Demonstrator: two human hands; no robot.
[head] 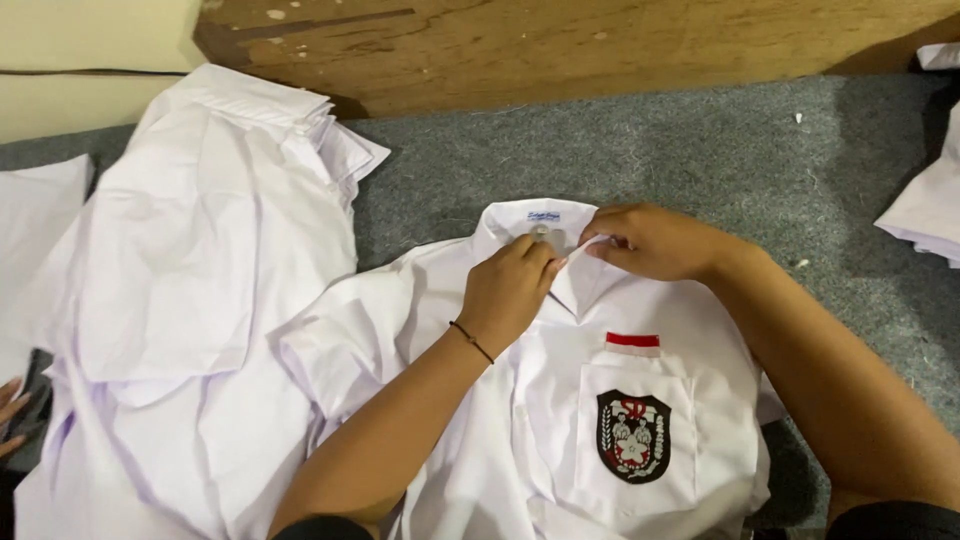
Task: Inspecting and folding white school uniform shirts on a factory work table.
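1. Inspecting the head view: a white shirt (560, 420) lies front-up on the grey felt-covered worktop (720, 150), its collar (535, 222) pointing toward the far edge and its hem running off the near edge of the picture.
2. Left hand (508, 290): closed in a pinch on the placket just below the collar, a thin dark band on the wrist.
3. Right hand (650, 242): fingers closed on the collar's right flap, touching the left hand's fingertips at the neck opening.
4. Judgement on the step in hand: the work appears to be closing or squaring the collar. It would go best with both collar points drawn level, the placket edges kept aligned, and the cloth pulled flat before release, so that no crease sets at the neck.
5. Labels: a small white neck label with blue print (543, 215) sits inside the collar; a narrow red-and-white rectangular patch (632, 344) lies just above the chest pocket (635, 440); a black shield-shaped badge (633, 436) with red and white figures is centred on that pocket.
6. Surroundings: a loose pile of white shirts (200, 260) occupies the left side of the worktop, touching the shirt's sleeve; more white cloth (930, 200) lies at the right edge; a worn wooden board (560, 45) borders the far edge.
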